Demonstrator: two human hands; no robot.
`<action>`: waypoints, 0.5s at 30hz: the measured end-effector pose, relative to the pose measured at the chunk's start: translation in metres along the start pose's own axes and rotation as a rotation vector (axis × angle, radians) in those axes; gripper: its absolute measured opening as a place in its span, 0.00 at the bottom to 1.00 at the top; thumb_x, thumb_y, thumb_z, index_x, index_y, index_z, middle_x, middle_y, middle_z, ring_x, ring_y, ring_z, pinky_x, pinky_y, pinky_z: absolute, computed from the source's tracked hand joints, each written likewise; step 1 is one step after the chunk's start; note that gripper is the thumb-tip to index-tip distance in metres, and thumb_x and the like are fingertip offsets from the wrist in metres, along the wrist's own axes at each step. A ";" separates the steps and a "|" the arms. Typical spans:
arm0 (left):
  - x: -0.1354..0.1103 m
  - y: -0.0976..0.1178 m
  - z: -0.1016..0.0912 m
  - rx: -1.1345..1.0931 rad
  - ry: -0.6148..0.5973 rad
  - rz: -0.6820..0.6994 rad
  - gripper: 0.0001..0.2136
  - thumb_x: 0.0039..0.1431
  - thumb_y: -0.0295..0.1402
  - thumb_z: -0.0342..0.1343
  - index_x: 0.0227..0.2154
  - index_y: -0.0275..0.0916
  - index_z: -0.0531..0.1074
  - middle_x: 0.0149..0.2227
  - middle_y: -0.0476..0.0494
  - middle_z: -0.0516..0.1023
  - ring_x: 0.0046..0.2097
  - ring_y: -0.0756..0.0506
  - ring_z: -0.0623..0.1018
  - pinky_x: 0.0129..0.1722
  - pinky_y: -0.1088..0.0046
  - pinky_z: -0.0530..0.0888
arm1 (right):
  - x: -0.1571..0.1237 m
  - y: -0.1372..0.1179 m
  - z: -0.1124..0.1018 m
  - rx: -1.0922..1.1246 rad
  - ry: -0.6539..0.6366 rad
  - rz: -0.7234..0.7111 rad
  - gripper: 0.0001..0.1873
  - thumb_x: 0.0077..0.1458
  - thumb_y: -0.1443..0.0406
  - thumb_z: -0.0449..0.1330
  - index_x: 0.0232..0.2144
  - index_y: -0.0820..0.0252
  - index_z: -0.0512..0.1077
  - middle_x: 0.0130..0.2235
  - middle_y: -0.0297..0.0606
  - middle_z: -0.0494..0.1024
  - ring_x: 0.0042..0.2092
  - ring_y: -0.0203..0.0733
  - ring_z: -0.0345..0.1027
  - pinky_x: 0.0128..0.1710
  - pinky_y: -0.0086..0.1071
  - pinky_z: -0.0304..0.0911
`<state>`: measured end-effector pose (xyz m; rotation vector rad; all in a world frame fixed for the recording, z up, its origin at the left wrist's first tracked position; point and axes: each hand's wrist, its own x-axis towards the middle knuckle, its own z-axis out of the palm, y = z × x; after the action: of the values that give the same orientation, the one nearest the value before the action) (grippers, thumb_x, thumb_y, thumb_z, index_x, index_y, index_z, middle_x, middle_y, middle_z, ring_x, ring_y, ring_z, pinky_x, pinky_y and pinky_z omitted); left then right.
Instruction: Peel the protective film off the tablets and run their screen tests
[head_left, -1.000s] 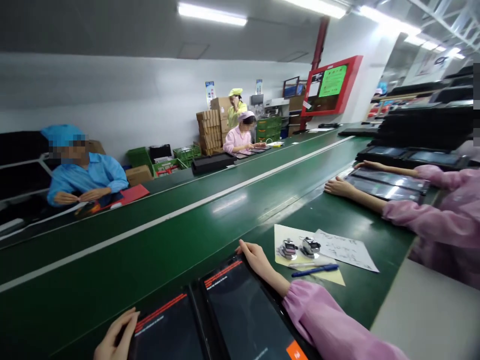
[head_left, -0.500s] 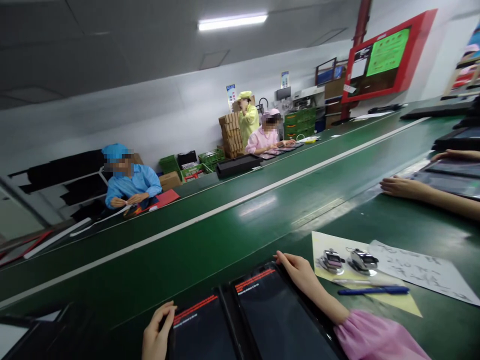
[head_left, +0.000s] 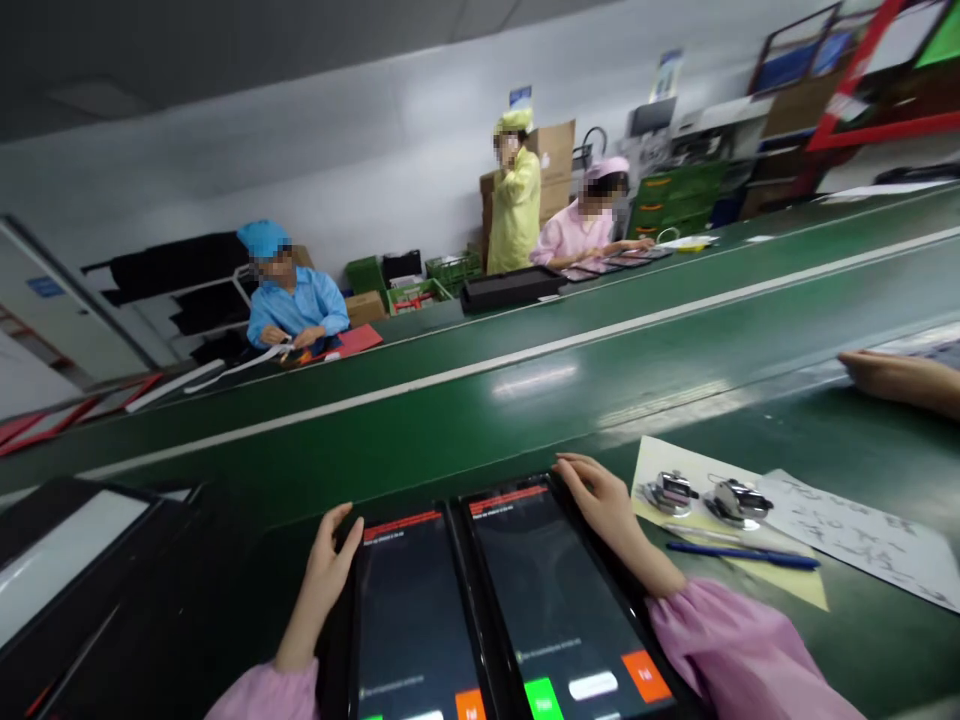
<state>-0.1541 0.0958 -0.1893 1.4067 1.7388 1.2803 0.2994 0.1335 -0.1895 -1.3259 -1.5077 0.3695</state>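
Note:
Two dark tablets lie side by side on the green bench in front of me, each with a red banner at its top and coloured buttons at its bottom. My left hand [head_left: 324, 575] curls round the top left corner of the left tablet [head_left: 416, 620]. My right hand [head_left: 606, 505] grips the top right corner of the right tablet [head_left: 559, 600]. Both of my sleeves are pink.
Right of the tablets lie a yellow sheet [head_left: 750, 550] with two metal tally counters [head_left: 709, 497], a blue pen [head_left: 742, 553] and a written paper [head_left: 855, 535]. A neighbour's hand [head_left: 892, 378] rests at far right. The green conveyor [head_left: 480, 390] runs across; three workers are beyond it. A black tray [head_left: 67, 560] sits at left.
The view has swung left and down, showing more of both tablets and their lower buttons. My hands have stayed at the tablets' top corners. The neighbour's arms have slid toward the right edge.

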 end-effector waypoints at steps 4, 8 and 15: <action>-0.074 -0.003 -0.034 0.082 -0.028 -0.026 0.31 0.60 0.57 0.64 0.62 0.50 0.70 0.69 0.39 0.68 0.73 0.32 0.64 0.74 0.40 0.57 | -0.031 -0.035 -0.030 -0.008 -0.092 -0.074 0.23 0.70 0.45 0.56 0.41 0.53 0.82 0.50 0.44 0.82 0.50 0.50 0.78 0.54 0.45 0.73; -0.151 -0.017 -0.047 0.015 -0.062 -0.103 0.30 0.63 0.52 0.64 0.65 0.52 0.66 0.73 0.40 0.62 0.75 0.32 0.59 0.75 0.41 0.57 | -0.073 -0.067 -0.052 -0.058 -0.245 -0.261 0.10 0.72 0.59 0.58 0.48 0.49 0.80 0.49 0.38 0.82 0.50 0.44 0.78 0.50 0.37 0.75; -0.197 -0.018 -0.043 -0.128 -0.068 -0.202 0.34 0.61 0.47 0.69 0.66 0.49 0.62 0.73 0.38 0.61 0.76 0.32 0.58 0.76 0.43 0.57 | -0.100 -0.098 -0.044 -0.125 -0.436 -0.515 0.11 0.73 0.66 0.56 0.53 0.53 0.75 0.53 0.40 0.80 0.54 0.43 0.75 0.54 0.36 0.70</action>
<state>-0.1401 -0.1046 -0.2162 1.1575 1.6756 1.1979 0.2677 -0.0028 -0.1446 -0.9310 -2.1988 0.2396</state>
